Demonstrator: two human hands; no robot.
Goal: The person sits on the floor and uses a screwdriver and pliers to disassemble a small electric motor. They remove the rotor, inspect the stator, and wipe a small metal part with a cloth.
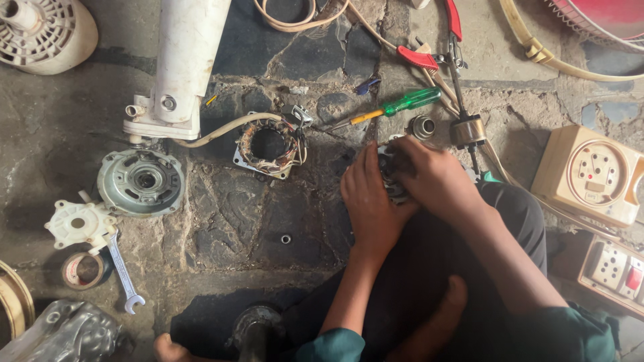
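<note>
Taking the copper-wound motor coil (268,149) as the landmark: far to its left lie a round metal cover (140,182) and a spanner (123,272). To its right, the left hand (369,201) and right hand (433,175) together clasp a small metal motor part (389,175). A green screwdriver (396,107) lies up and right of the coil.

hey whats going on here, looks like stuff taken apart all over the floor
A person sits on a stone floor with both hands closed around a small metal motor part: left hand beside right hand. Most of the part is hidden. Loose pieces lie around: a copper-wound stator, a round metal housing, a spanner, a green-handled screwdriver and red-handled pliers.
</note>
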